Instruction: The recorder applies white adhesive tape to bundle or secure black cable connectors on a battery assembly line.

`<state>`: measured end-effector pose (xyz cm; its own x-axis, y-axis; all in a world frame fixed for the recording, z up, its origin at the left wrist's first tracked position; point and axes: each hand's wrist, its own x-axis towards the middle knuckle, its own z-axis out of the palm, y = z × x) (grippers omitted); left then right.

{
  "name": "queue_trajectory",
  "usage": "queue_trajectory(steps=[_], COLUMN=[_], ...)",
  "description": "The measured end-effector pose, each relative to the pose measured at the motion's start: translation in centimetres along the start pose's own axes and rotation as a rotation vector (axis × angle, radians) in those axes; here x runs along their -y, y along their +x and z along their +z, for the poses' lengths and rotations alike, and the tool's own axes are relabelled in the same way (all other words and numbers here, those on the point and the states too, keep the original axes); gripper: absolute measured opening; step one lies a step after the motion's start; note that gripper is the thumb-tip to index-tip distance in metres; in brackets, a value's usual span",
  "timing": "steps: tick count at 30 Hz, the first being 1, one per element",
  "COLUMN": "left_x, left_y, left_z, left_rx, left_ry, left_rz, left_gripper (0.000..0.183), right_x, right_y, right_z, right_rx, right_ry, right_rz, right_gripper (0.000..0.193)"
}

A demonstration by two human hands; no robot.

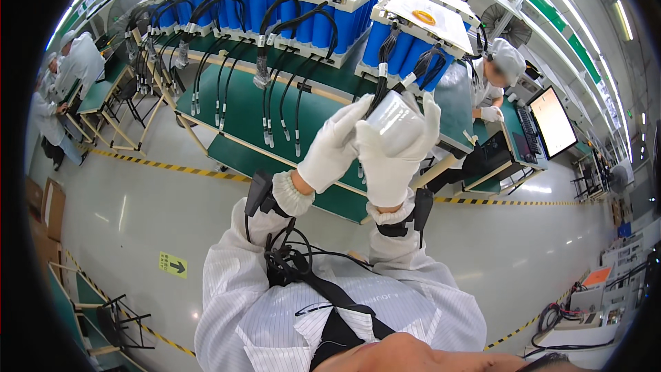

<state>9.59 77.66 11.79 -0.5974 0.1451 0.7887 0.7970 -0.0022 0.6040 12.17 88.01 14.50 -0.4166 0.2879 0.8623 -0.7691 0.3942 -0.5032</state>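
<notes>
There are two foreground hands (394,169), one lit monitor (553,122), one arrow sign (173,265).

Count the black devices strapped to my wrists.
2: one black device just behind the left hand, another black device just behind the right hand. Both show plainly.

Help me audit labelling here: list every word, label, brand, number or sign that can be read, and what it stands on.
Yellow-green rectangular floor sign: dark lettering and arrow; wording not copied here.
White striped fabric coat: faint lettering, too blurred.
White tags on black cables: too small.
Bright rectangular monitor: too blurred.
Glossy whitish thing in white-gloved right hand: no print legible.
</notes>
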Motion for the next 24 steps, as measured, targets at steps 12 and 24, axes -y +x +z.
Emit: queue_trajectory(steps=[12,24], left_x=[1.1,-0.7], left_y=[-0.2,-2.2], left_z=[-0.2,0.5], left_rx=[-0.085,-0.193], left_ry=[-1.116,-1.613], left_rz=[-0.577,-0.728], left_gripper=[0.028,0.032], right_x=[-4.0,-4.7], right_y=[1.1,-0.4], right_z=[2.6,6.1], right_rx=[-0.121,0.732], right_ry=[0.646,2.054], right_rz=[0.543,0.786], right_gripper=[0.031,0.086])
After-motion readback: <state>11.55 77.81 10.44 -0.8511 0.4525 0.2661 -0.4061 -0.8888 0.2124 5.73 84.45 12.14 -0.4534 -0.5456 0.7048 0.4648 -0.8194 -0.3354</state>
